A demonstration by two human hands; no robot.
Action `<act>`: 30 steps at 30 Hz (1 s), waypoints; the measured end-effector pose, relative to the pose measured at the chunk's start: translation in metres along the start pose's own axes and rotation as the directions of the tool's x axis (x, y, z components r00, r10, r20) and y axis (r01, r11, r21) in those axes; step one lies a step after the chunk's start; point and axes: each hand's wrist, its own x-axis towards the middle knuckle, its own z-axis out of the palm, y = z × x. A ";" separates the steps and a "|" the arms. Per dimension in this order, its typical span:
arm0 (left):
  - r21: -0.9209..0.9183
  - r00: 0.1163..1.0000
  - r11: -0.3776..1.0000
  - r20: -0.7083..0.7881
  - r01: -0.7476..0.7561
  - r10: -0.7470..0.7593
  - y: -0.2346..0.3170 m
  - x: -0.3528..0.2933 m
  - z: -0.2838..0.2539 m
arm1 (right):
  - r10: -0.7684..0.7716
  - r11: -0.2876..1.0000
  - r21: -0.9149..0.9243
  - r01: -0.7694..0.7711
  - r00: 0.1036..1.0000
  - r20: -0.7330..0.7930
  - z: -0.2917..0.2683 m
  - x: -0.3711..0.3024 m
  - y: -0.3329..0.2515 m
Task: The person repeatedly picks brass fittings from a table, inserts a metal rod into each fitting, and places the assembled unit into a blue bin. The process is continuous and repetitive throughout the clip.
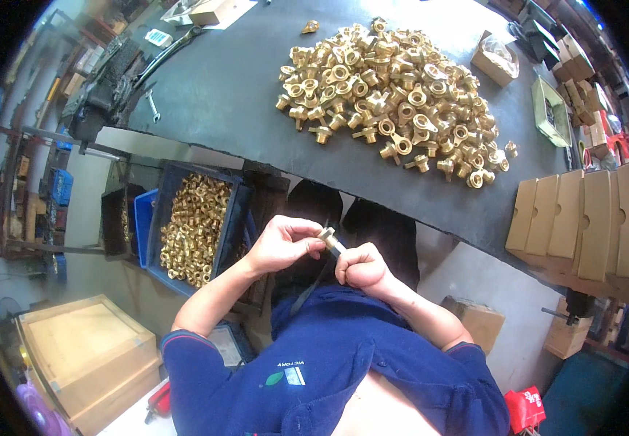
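Note:
My left hand (pixel 285 245) pinches a small brass fitting (pixel 327 234) between thumb and fingers, just in front of my body. Closed around a dark, narrow metal tool (pixel 338 249), my right hand (pixel 362 266) sits close beside it. The tool's end meets the fitting; its exact kind is hidden by my fist. A large heap of brass fittings (pixel 402 94), flanged with small lugs, lies on the dark tabletop (pixel 234 94) ahead. To my left, a blue bin (pixel 156 247) is filled with more brass parts (pixel 197 229).
Small cardboard boxes (pixel 583 225) stand in a row at the table's right edge. A green tray (pixel 549 112) and an open carton (pixel 495 62) sit behind them. A wrench (pixel 152 106) lies at the table's left. Wooden box (pixel 85 349) at lower left.

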 end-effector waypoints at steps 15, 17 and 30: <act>0.308 0.946 0.895 0.082 -0.323 0.313 0.063 0.100 0.026 | -0.636 0.714 -0.532 0.454 0.739 -0.224 -0.037 -0.023 -0.020; 0.352 0.931 0.869 0.022 -0.347 0.363 0.091 0.138 0.023 | -0.557 0.795 -0.469 0.385 0.770 -0.311 -0.043 -0.035 -0.012; 0.962 0.689 0.224 -0.055 -0.157 0.722 0.147 0.367 0.023 | -0.380 0.913 -0.327 0.243 0.798 -0.467 -0.048 -0.056 -0.003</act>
